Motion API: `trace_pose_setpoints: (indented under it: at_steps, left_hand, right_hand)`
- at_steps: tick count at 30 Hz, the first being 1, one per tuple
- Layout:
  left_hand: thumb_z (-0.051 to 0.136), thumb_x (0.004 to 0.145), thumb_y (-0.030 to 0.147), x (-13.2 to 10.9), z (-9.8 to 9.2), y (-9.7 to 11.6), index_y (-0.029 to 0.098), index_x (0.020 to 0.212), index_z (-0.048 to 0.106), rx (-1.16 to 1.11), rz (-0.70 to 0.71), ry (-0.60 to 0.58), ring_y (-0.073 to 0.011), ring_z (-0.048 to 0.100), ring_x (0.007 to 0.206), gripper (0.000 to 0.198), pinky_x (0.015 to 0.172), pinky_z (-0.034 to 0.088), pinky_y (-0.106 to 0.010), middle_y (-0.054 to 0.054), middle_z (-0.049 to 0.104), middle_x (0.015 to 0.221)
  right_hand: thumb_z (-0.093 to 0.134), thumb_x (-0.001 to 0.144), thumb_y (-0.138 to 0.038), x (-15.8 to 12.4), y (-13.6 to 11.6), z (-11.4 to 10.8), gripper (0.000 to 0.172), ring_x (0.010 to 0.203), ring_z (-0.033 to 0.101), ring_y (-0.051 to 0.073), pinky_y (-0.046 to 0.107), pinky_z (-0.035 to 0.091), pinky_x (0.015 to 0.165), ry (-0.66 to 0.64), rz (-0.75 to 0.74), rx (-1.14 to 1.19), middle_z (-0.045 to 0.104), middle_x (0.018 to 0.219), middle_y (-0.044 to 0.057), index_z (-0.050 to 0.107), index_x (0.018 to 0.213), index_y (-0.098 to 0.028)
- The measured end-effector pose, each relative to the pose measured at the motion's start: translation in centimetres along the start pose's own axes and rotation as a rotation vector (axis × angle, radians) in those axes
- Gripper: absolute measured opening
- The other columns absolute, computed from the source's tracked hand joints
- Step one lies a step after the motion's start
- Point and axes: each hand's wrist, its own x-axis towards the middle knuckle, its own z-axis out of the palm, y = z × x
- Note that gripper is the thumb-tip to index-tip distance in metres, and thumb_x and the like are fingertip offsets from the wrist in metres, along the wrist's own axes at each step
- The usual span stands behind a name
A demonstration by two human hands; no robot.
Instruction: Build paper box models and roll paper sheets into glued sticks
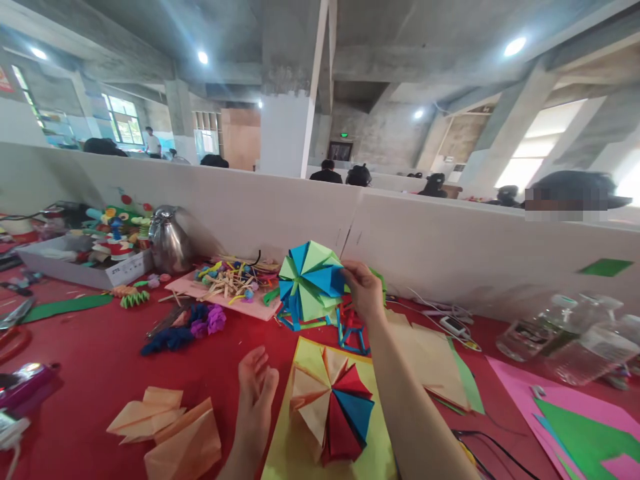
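Out in front, my right hand (364,288) grips the right edge of a blue-and-light-green folded paper wheel (311,279). The wheel faces me and hides part of a blue, green and red paper frame (354,333) behind it. My left hand (257,377) is raised above the table, its fingers loosely curved and apart, holding nothing. Just right of it, a second folded paper wheel (334,407) in peach, red and blue lies on a yellow sheet (283,433). Peach folded paper pieces (183,440) lie on the red table to the left of my left hand.
A pink sheet (270,305) carries sticks and craft bits. Behind are a steel jug (170,240) and a grey box (65,270). On the right are tan sheets (435,363), clear bottles (580,347) and pink and green paper (590,427). A white partition (425,240) bounds the table.
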Motion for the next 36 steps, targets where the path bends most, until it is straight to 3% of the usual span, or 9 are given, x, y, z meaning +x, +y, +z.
trace_pose_setpoints:
  at_steps: [4,5,8,12,18,26,30,33,36]
  left_hand:
    - [0.064,0.073,0.041,0.5,2.9,3.5,0.033,0.118,0.04,-0.387,-0.187,-0.238,-0.022,0.055,0.105,0.052,0.087,0.045,-0.04,-0.004,0.053,0.119]
    - [0.065,0.073,0.04,0.6,3.5,4.2,0.034,0.118,0.041,-0.429,-0.193,-0.249,-0.0212,0.059,0.099,0.052,0.083,0.047,-0.039,-0.003,0.057,0.113]
    - [0.067,0.072,0.035,0.6,4.2,5.2,0.033,0.116,0.044,-0.467,-0.196,-0.16,-0.0175,0.063,0.089,0.05,0.074,0.051,-0.03,-0.001,0.065,0.102]
    - [0.07,0.069,0.032,0.8,3.7,5.3,0.03,0.113,0.048,-0.441,-0.154,-0.051,-0.0165,0.065,0.083,0.049,0.067,0.051,-0.024,0.0,0.068,0.095]
    - [0.07,0.069,0.031,1.0,3.0,4.8,0.027,0.118,0.048,-0.426,-0.125,-0.091,-0.0174,0.065,0.081,0.054,0.067,0.051,-0.025,-0.004,0.067,0.095]
    - [0.075,0.061,0.031,0.2,2.0,3.7,0.023,0.123,0.048,-0.23,-0.07,-0.267,-0.0199,0.063,0.085,0.068,0.071,0.049,-0.026,-0.006,0.066,0.097]
    - [0.077,0.056,0.03,0.1,1.9,3.8,0.022,0.12,0.052,-0.229,-0.02,-0.27,-0.0197,0.06,0.094,0.069,0.081,0.047,-0.026,-0.005,0.066,0.097]
    - [0.077,0.056,0.029,0.1,1.8,4.2,0.022,0.122,0.05,-0.23,-0.013,-0.286,-0.02,0.062,0.088,0.072,0.075,0.049,-0.026,-0.004,0.067,0.087]
    - [0.075,0.06,0.027,0.2,1.7,4.3,0.024,0.124,0.048,-0.242,0.018,-0.279,-0.0187,0.063,0.084,0.069,0.072,0.05,-0.025,-0.004,0.067,0.089]
  right_hand:
    - [0.053,0.081,-0.031,-2.8,-3.4,-0.3,0.017,0.092,0.056,0.018,0.032,0.046,0.079,0.048,-0.025,0.089,0.06,0.095,0.005,0.064,0.088,-0.02]
    - [0.054,0.08,-0.03,-3.5,-3.9,-0.5,0.015,0.093,0.056,0.018,0.033,0.046,0.08,0.046,-0.03,0.104,0.06,0.095,0.005,0.064,0.088,-0.021]
    - [0.056,0.08,-0.028,-5.8,-4.7,-1.3,0.015,0.096,0.056,0.019,0.031,0.048,0.077,0.005,-0.019,0.13,0.06,0.101,0.005,0.065,0.091,-0.023]
    - [0.054,0.082,-0.028,-9.1,-4.9,-2.6,0.021,0.092,0.058,0.019,0.031,0.051,0.071,-0.085,0.02,0.086,0.055,0.112,0.007,0.064,0.1,-0.027]
    - [0.057,0.08,-0.024,-12.4,-5.6,-4.2,0.02,0.096,0.057,0.021,0.037,0.05,0.079,-0.121,-0.025,-0.053,0.055,0.11,0.007,0.064,0.099,-0.028]
    - [0.054,0.083,-0.03,-10.6,-6.6,-6.1,0.018,0.099,0.055,0.022,0.034,0.052,0.073,-0.018,-0.028,0.01,0.055,0.111,0.009,0.062,0.098,-0.025]
    - [0.055,0.081,-0.036,-9.0,-7.6,-7.1,0.016,0.11,0.051,0.025,0.037,0.051,0.078,-0.161,0.002,0.097,0.052,0.12,0.01,0.063,0.089,-0.024]
    - [0.058,0.079,-0.038,-8.6,-8.2,-7.9,0.016,0.114,0.048,0.027,0.041,0.048,0.085,-0.305,0.032,0.128,0.051,0.125,0.009,0.062,0.088,-0.025]
    - [0.061,0.077,-0.033,-9.1,-8.2,-8.3,0.02,0.112,0.051,0.025,0.04,0.047,0.088,-0.346,0.059,0.185,0.052,0.125,0.007,0.061,0.096,-0.026]
